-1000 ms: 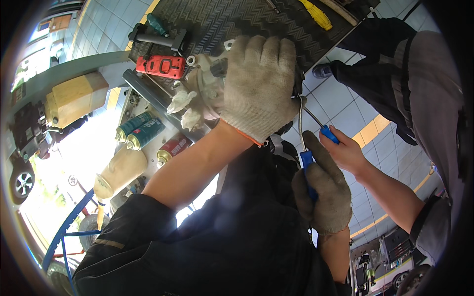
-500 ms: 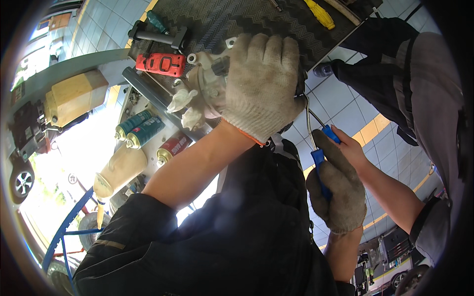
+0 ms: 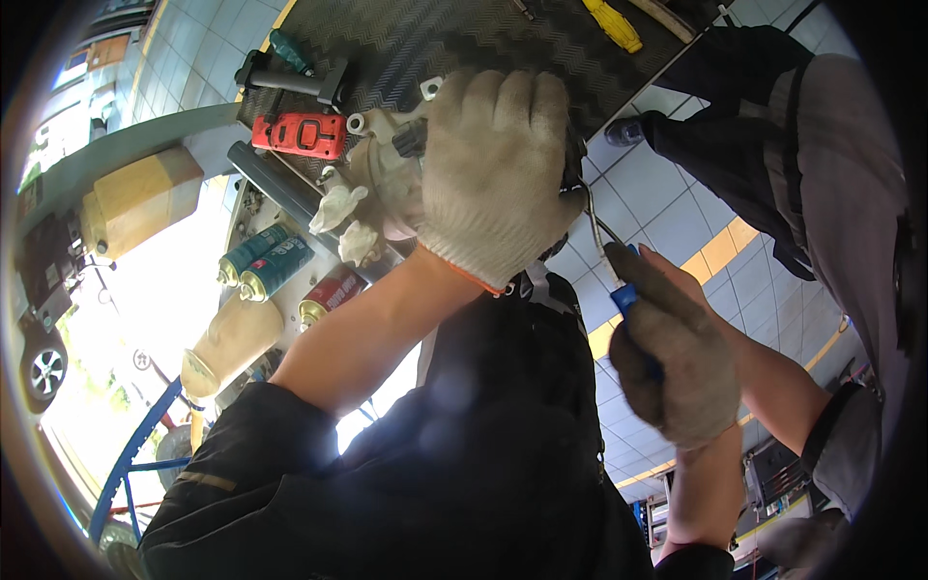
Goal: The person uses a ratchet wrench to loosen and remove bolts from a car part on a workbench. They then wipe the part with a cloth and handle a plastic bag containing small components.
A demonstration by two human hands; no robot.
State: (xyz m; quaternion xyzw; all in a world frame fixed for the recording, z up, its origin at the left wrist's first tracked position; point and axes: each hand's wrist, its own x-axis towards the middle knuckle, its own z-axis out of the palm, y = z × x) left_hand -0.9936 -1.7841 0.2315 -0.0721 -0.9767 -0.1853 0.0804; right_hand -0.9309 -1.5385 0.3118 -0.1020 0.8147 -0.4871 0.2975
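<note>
My left hand (image 3: 498, 179), in a pale knit glove with an orange cuff edge, is closed over a metal mechanical part (image 3: 389, 179) at the mat's near edge. Its palm side and much of the part are hidden. At the right, my right hand (image 3: 681, 367), in a dirtier grey glove, grips the blue handle (image 3: 623, 298) of a bent metal hook tool. The tool's shank (image 3: 593, 220) reaches up to the part beside my left thumb, and its tip is out of sight. A co-worker's bare hand (image 3: 674, 277) is partly hidden behind my right glove, with a second dark shank near it.
A red tool (image 3: 300, 135) and a black puller-like tool (image 3: 295, 82) lie on the black ribbed mat (image 3: 435, 39), with a yellow handle (image 3: 615, 24) farther right. Spray cans (image 3: 275, 269) and a beige container (image 3: 232, 338) stand lower left. A co-worker's legs (image 3: 725, 145) are at right.
My right hand has moved rightward with the hook tool, covering more of the co-worker's hand. The bench and part sit slightly farther left in view, my left hand staying on the part.
</note>
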